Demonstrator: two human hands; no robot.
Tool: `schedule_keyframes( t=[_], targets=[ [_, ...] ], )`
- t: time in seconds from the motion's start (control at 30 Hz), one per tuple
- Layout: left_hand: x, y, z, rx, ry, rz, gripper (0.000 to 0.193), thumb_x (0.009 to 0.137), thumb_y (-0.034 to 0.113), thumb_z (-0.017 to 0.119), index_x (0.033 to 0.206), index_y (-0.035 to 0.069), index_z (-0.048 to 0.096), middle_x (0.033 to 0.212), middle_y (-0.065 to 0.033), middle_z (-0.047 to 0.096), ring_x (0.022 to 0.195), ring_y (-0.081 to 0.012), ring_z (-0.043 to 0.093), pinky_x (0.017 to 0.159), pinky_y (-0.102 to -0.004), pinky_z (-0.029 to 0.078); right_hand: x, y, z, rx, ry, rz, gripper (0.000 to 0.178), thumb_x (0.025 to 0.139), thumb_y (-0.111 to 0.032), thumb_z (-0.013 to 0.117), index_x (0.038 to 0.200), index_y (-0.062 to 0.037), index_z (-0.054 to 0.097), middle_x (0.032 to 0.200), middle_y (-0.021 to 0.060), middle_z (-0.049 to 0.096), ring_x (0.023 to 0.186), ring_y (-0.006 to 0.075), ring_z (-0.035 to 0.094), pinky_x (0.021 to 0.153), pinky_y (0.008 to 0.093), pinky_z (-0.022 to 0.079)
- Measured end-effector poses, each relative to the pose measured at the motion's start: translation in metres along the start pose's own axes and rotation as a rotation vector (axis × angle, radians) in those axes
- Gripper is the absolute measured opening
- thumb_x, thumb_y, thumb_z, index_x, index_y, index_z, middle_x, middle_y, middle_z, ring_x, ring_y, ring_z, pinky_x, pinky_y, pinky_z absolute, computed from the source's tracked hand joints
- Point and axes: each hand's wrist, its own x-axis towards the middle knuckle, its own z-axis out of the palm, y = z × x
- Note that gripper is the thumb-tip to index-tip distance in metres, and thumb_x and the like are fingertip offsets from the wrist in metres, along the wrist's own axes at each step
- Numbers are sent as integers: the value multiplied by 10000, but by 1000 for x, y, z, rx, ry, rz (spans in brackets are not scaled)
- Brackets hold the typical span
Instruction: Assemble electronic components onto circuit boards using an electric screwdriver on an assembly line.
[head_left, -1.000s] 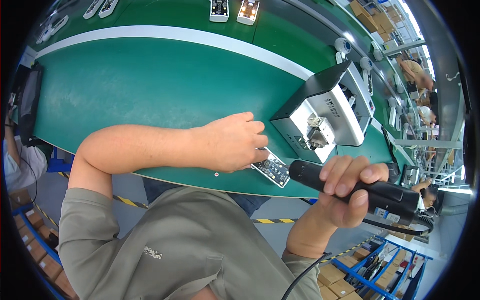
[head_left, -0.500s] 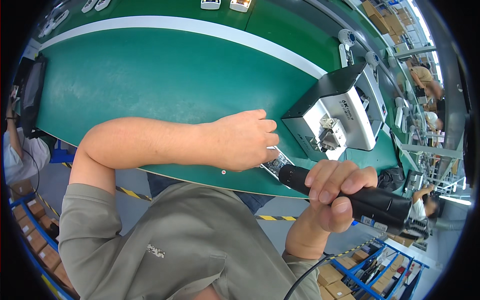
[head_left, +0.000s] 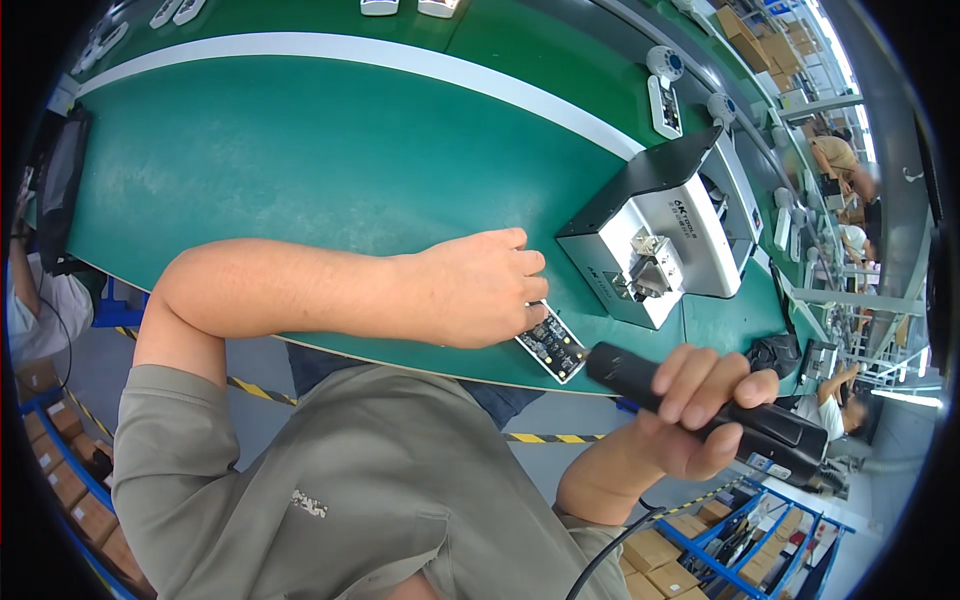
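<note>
A small white housing with a black circuit board lies at the table's front edge. My left hand is closed on its far-left end, fingers curled down, their tips mostly hidden. In my right hand is a black electric screwdriver, held nearly level and slanting up to the left. Its tip is by the board's right side; whether it touches cannot be made out. A cable hangs below my right arm.
Beyond my hands stands a silver and black screw feeder on the green table. Past a white rail, white housings lie on a green belt. A black bag sits at the right. Other people work farther off.
My right hand has drawn the screwdriver a little right, uncovering more of the board. My left hand stays on the housing. The housings on the belt have shifted left.
</note>
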Motion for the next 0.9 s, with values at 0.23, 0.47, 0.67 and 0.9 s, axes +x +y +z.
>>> schedule_keyframes(
  t=[0.23, 0.47, 0.67, 0.9],
  targets=[
    [3, 4, -14, 25, -113, 29, 123, 793, 178, 588, 827, 110, 684, 788, -48, 591, 757, -204, 488, 772, -332, 370, -18, 17, -25, -87, 82, -23, 261, 886, -166, 583, 1122, -70, 523, 714, 38, 557, 580, 140, 521, 601, 289, 460],
    [5, 2, -16, -63, -167, -2, 183, 744, 207, 652, 886, 91, 653, 924, -43, 579, 874, -194, 501, 859, -346, 389, -15, 33, -24, -148, 137, -93, 261, 888, -163, 582, 1126, -70, 527, 717, 40, 556, 576, 137, 517, 601, 291, 458],
    [7, 2, -24, -199, -89, -78, 262, 695, 242, 732, 889, 86, 649, 958, -43, 573, 900, -197, 512, 881, -359, 381, -14, 32, -21, -85, 162, -64, 270, 866, -161, 617, 1104, -82, 517, 710, 42, 561, 578, 144, 538, 600, 293, 467],
    [12, 3, -18, -275, 191, -194, 201, 721, 192, 739, 864, 93, 640, 907, -19, 557, 847, -194, 507, 873, -354, 373, -4, -3, -3, 5, 37, -125, 273, 901, -210, 572, 1141, -100, 503, 769, 22, 556, 638, 124, 543, 650, 292, 447]
  ],
)
